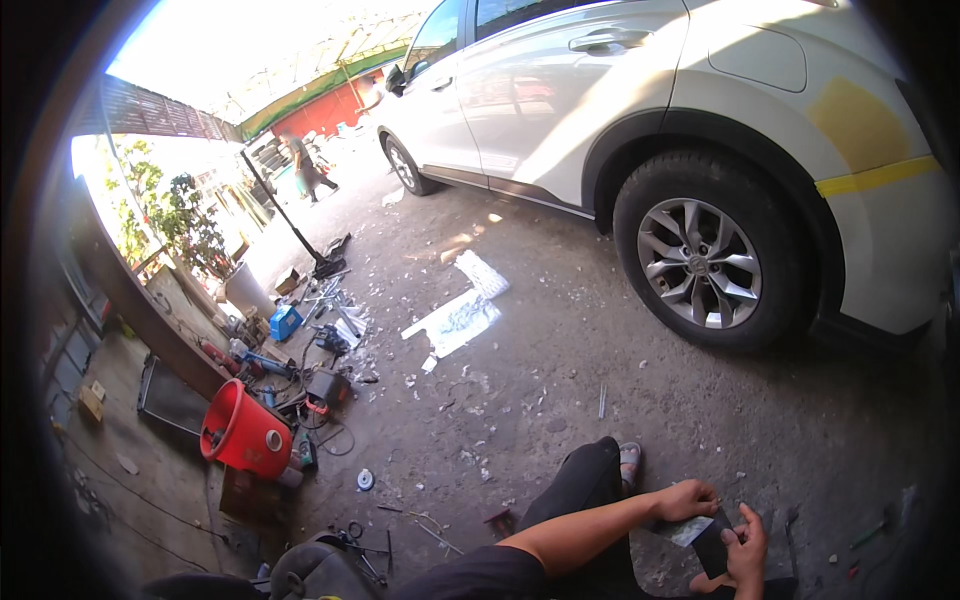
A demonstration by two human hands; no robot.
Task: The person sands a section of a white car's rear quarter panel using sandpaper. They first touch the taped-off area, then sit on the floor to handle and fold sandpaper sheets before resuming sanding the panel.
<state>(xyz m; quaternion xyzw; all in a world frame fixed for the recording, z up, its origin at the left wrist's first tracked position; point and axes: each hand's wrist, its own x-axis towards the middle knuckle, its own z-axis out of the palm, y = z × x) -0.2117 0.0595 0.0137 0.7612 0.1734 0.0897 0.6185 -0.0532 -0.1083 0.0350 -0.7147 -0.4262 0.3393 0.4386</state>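
A small sheet of what looks like sandpaper (711, 550), dark on one face with a pale, shiny patch beside it, is held low at the right of the view. My left hand (688, 499) grips its upper left part with curled fingers. On the other side, my right hand (746, 548) pinches the dark part between thumb and fingers. Both hands are over my lap, close to my bent legs. Ahead stands a white car (560, 110); its rear panel has a yellowish patch (858, 122) above a strip of yellow tape (880, 176).
A red bucket (250, 430) stands at the left, near a blue case (285, 322) and scattered tools. Shiny sheeting (455, 318) lies on the concrete floor. The car's rear wheel (700, 262) is close ahead. Another person (303, 165) walks in the far background.
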